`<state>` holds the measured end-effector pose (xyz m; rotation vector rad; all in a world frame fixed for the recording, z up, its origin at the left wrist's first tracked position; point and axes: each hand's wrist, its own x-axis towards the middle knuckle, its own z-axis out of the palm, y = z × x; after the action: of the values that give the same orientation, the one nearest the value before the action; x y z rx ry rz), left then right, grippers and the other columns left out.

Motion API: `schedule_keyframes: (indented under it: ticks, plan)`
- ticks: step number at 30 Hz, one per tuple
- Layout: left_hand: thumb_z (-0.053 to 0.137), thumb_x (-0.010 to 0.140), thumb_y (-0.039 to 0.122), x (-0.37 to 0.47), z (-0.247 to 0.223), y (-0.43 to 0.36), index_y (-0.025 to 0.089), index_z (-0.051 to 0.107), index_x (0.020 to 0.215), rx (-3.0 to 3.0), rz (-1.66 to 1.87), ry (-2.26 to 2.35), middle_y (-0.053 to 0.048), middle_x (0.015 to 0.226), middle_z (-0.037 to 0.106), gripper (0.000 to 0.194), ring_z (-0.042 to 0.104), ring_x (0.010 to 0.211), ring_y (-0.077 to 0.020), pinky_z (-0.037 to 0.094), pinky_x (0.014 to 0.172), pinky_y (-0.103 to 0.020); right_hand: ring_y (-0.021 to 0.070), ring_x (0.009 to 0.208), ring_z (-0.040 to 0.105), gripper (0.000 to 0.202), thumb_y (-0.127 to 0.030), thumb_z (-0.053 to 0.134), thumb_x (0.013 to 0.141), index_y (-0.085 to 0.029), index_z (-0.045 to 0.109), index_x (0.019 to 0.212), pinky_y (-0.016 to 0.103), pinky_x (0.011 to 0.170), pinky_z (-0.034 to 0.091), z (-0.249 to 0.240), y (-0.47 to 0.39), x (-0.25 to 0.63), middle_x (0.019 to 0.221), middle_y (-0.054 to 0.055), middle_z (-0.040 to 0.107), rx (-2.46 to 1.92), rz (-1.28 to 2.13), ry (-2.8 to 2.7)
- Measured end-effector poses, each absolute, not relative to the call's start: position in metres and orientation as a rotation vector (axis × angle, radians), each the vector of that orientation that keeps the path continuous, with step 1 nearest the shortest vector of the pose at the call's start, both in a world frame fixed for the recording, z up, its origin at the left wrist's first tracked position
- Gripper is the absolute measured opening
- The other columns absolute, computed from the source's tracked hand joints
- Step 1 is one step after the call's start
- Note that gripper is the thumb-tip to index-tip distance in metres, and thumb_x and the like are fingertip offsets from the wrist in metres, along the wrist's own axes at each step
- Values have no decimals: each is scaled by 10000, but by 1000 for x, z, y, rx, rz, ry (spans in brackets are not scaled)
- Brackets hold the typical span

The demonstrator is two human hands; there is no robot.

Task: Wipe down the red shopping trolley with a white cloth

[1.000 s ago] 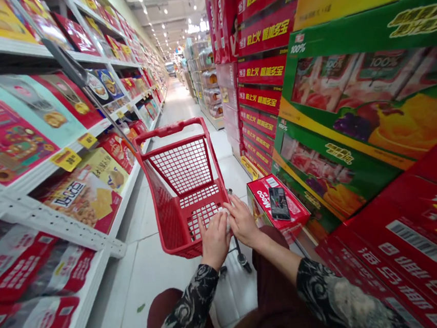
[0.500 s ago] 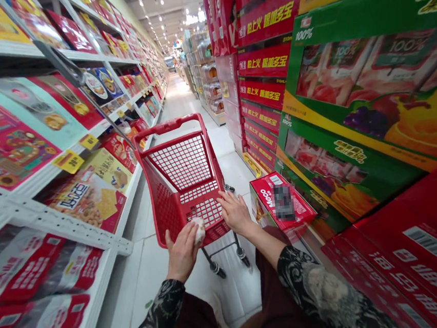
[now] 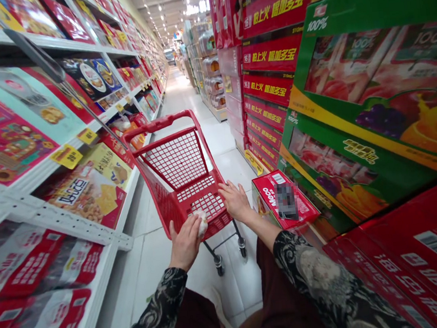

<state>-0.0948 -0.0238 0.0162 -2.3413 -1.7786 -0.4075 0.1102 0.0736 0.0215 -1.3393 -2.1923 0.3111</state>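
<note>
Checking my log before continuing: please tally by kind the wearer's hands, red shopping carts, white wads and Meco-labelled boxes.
Hands: 2 (left hand, right hand)
Red shopping cart: 1
White wad: 1
Meco-labelled box: 1
Total: 5

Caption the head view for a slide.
Left hand with a white wad, right hand at the rim of a red cart, in a shop aisle.

Both forearms [image 3: 262, 225] stretched forward, left hand [image 3: 185, 245] with fingers [image 3: 192, 226] together, thumb [image 3: 172, 231] apart, right hand [image 3: 235, 203] palm down
</note>
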Motion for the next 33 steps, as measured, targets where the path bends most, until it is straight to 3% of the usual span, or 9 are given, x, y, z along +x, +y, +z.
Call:
schedule_keyframes:
  ticks: [4, 9, 13, 20, 28, 33]
  plan:
    - [390, 855, 269, -109, 16, -26, 237, 511, 1183, -2287, -415, -1799, -86, 1273, 526, 352, 478, 1178, -202, -31, 1088, -494, 255, 1284, 278, 449, -74, 356, 799, -219, 517, 1192, 543, 1020, 201, 27, 83, 106, 1370, 26, 409, -1423, 334, -2142]
    - [385, 859, 256, -90, 15, -15, 220, 501, 1193, -2275, -443, -1801, -96, 1280, 518, 355, 486, 1167, -196, -52, 1081, -498, 249, 1277, 292, 416, -106, 401, 797, -157, 501, 1197, 505, 1032, 200, 38, 66, 85, 1357, 94, 414, -1366, 289, -2137]
    - [391, 856, 226, -78, 14, -6, 201, 518, 1170, -2270, -487, -1742, -101, 1238, 555, 339, 512, 1135, -190, -59, 1077, -490, 195, 1158, 435, 274, -156, 420, 827, -171, 588, 1043, 465, 1057, 163, 31, 54, 80, 1202, 80, 557, -1211, 318, -2282]
    - [424, 852, 222, -99, 18, -11, 200, 517, 1164, -2326, -547, -1474, -107, 1182, 596, 326, 564, 1062, -196, -35, 1079, -486, 196, 1184, 432, 202, -156, 442, 818, -199, 627, 886, 537, 1045, 113, 19, 76, 105, 1161, 62, 591, -1237, 268, -2210]
    - [440, 852, 250, -96, 19, -13, 201, 500, 1189, -2325, -587, -1447, -112, 1181, 595, 346, 569, 1056, -189, -24, 1083, -473, 212, 1220, 397, 246, -113, 424, 819, -178, 618, 954, 546, 1036, 131, 28, 97, 108, 1239, 94, 536, -1396, 289, -2156]
    - [412, 839, 196, -67, 17, 9, 206, 503, 1194, -2372, -596, -1481, -106, 1166, 606, 366, 574, 1045, -195, -51, 1076, -499, 183, 1139, 467, 235, -166, 416, 851, -198, 621, 961, 489, 1036, 175, 33, 73, 97, 1135, 53, 603, -1297, 318, -2170]
